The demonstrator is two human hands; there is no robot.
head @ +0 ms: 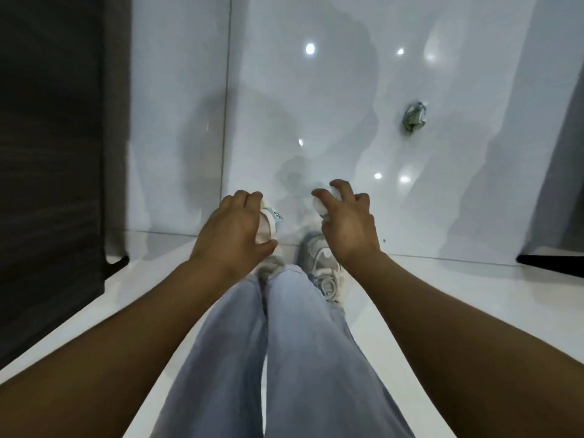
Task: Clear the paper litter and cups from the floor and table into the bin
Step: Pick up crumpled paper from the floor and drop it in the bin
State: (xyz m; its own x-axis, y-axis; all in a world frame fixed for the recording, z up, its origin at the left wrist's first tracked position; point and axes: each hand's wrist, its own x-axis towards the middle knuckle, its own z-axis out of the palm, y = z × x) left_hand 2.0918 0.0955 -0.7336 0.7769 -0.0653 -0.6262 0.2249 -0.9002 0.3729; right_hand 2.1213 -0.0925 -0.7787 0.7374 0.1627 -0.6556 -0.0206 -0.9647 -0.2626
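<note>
My left hand (235,226) grips a white paper cup (268,224) with a pale blue band, held above my feet. Just to its right, my right hand (346,221) closes around a crumpled white paper ball (319,206), mostly hidden by the fingers. A crumpled greenish-grey piece of litter (415,119) lies on the glossy white floor, further ahead and to the right of both hands. No bin is in view.
A dark wooden cabinet or wall panel (53,159) runs along the left side. A dark furniture edge (565,197) stands at the right. My jeans-clad legs and grey sneakers (322,267) are below the hands. Tile seams cross the floor.
</note>
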